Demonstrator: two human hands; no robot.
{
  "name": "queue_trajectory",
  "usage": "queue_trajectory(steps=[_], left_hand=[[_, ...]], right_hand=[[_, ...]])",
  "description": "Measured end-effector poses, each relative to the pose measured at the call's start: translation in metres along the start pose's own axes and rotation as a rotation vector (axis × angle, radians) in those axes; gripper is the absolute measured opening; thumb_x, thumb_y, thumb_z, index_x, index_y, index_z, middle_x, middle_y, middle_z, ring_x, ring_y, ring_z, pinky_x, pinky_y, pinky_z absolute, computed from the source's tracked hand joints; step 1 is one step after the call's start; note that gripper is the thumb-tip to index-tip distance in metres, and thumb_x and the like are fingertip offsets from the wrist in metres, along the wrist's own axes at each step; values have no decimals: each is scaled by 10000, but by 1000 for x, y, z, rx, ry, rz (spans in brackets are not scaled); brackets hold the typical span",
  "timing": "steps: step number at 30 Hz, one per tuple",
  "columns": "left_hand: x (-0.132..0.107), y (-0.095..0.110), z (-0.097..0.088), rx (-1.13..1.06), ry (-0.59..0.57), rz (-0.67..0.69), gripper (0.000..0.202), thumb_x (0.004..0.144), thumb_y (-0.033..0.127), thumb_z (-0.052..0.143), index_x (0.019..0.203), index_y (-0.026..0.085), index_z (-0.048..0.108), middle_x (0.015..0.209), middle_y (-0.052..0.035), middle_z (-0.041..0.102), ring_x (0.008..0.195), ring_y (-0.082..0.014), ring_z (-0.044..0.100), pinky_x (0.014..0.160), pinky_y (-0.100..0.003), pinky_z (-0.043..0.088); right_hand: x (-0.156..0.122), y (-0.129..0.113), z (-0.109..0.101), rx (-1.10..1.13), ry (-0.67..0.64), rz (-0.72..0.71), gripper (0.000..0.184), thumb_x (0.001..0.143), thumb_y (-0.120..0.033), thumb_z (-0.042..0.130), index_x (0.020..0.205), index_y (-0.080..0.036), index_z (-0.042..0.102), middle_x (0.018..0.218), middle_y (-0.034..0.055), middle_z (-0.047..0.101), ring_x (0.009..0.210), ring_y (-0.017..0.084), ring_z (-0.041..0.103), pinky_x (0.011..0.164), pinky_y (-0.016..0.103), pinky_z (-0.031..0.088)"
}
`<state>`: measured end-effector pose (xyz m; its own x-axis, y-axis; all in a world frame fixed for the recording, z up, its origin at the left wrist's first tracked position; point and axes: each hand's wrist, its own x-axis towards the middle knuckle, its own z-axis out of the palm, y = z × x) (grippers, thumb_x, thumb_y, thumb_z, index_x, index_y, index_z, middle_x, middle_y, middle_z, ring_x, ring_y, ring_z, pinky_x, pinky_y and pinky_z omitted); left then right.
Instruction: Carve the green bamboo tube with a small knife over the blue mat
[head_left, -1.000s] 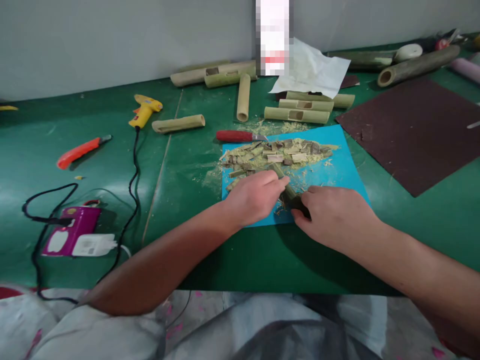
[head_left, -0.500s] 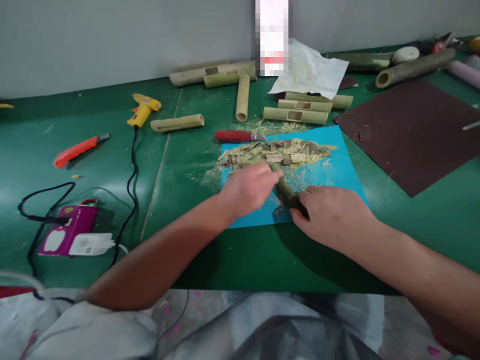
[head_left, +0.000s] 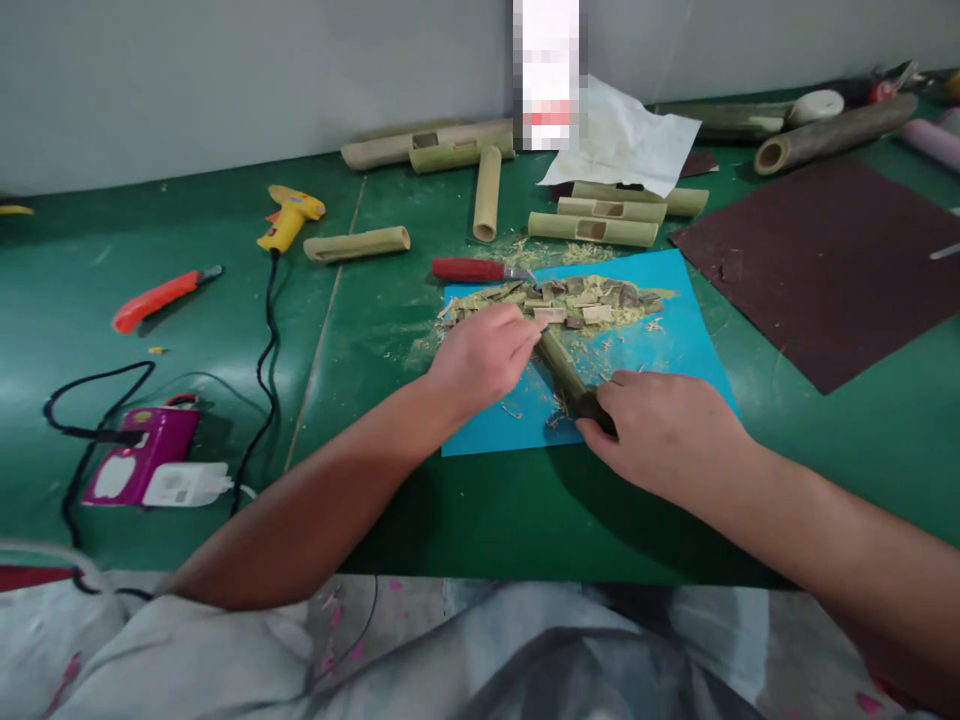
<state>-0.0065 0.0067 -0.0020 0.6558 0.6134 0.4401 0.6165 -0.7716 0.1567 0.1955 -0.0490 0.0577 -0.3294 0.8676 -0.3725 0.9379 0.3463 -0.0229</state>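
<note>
A short green bamboo piece lies slanted on the blue mat. My right hand is closed round its near, dark end. My left hand is curled with fingers pressed together against the piece's far end, beside a heap of bamboo chips and shavings. What the left fingers hold, if anything, is hidden. A red-handled knife lies just beyond the mat's far left corner.
On the green table lie several cut bamboo tubes, a yellow glue gun with black cord, an orange cutter, a purple power strip, white paper and a dark brown sheet.
My left hand has slid away from me along the bamboo piece toward the chip heap, baring more of the piece. My right hand has stayed where it was.
</note>
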Motion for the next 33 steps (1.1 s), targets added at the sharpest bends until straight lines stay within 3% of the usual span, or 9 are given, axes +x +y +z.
queue_trajectory(steps=[3, 9, 13, 33], left_hand=[[0, 2, -1, -29, -47, 35, 405, 1072, 282, 349, 1128, 124, 718, 793, -67, 642, 711, -161, 596, 619, -266, 463], [0, 2, -1, -34, -74, -20, 399, 1071, 292, 356, 1125, 129, 716, 777, -54, 632, 697, -150, 587, 634, -261, 469], [-1, 0, 1, -31, -16, -33, 374, 1064, 285, 386, 1098, 121, 720, 799, -64, 645, 727, -154, 602, 648, -264, 480], [-4, 4, 1, -59, -5, -5, 375, 1065, 280, 385, 1154, 108, 706, 790, -66, 641, 727, -159, 602, 655, -273, 492]], right_hand=[[0, 0, -1, 2, -14, -5, 344, 958, -383, 442, 877, -174, 702, 920, 108, 721, 781, 230, 675, 533, 310, 217], [0, 0, 0, -3, -7, -5, 337, 955, -395, 456, 872, -176, 699, 909, 99, 719, 780, 235, 679, 530, 313, 203], [0, -1, 1, -5, 10, -10, 337, 953, -385, 449, 870, -177, 701, 903, 100, 716, 779, 241, 680, 532, 315, 207], [-1, 0, 2, 2, 13, 1, 345, 941, -372, 431, 856, -183, 707, 891, 106, 724, 767, 243, 680, 530, 317, 220]])
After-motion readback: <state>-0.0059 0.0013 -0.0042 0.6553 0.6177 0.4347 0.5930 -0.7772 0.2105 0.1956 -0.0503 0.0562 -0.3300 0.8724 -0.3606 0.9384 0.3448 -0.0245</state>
